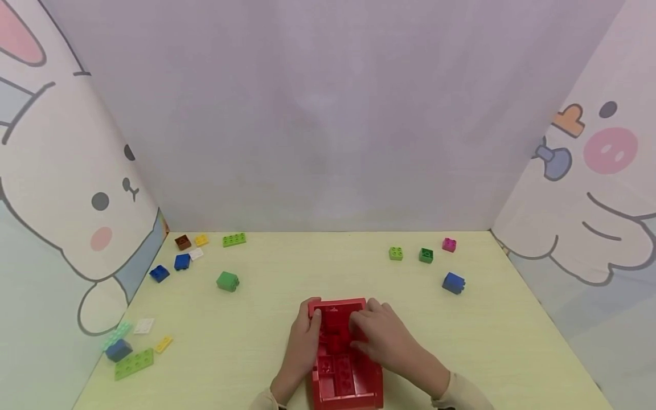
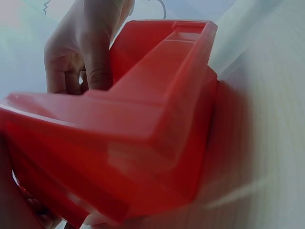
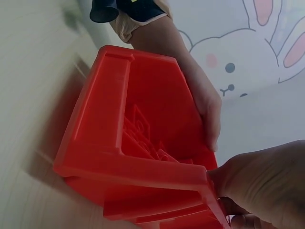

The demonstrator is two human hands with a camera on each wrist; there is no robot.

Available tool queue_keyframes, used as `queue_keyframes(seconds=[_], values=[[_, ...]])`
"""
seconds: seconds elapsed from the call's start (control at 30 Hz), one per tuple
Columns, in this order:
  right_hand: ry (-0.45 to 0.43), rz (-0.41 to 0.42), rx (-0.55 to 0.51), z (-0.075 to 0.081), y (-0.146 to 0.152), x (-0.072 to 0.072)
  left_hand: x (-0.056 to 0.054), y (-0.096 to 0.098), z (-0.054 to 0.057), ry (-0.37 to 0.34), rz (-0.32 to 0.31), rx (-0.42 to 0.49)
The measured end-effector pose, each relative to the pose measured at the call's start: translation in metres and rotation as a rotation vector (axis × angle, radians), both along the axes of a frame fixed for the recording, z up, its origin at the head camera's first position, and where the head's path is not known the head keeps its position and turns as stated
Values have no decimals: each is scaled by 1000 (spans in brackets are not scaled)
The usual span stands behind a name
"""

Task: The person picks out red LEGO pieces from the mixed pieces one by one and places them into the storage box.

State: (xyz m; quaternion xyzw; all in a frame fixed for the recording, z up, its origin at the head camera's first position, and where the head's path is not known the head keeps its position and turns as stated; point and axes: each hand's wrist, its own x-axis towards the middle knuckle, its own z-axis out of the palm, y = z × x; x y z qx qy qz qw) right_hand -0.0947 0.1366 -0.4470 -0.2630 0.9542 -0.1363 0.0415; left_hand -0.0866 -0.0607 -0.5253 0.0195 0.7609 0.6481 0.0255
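A red open-topped bin [image 1: 373, 378] stands at the front middle of the table, with several red bricks [image 1: 343, 374] inside it. My left hand [image 1: 302, 344] grips the bin's left wall, thumb over the rim and fingers outside. Over the right wall reaches my right hand [image 1: 386, 341], its bent fingers down inside the bin among the bricks. In the left wrist view, the bin's wall hides the fingertips of the right hand [image 2: 88, 45]. I cannot tell whether they pinch a brick.
Far left lie a brown brick [image 1: 183, 242], blue bricks [image 1: 181, 262] and a lime plate [image 1: 234, 240]. A green brick [image 1: 227, 281] is nearer. Front left holds a long lime plate [image 1: 134, 364] and a blue brick [image 1: 119, 350]. To the right are a blue brick [image 1: 453, 283] and a pink brick [image 1: 449, 245].
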Motion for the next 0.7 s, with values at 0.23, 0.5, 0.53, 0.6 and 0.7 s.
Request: queue_keyframes(seconds=[0.23, 0.5, 0.53, 0.6, 0.7], values=[[25, 35, 27, 4, -3, 1, -1, 1, -1, -1, 2, -1], [26, 61, 27, 7, -2, 2, 0, 1, 0, -1, 3, 4], [22, 62, 24, 6, -1, 2, 0, 1, 0, -2, 4, 4], [14, 61, 19, 5, 0, 1, 0, 1, 0, -3, 5, 5], [3, 55, 14, 3, 1, 1, 0, 1, 1, -5, 8, 8]])
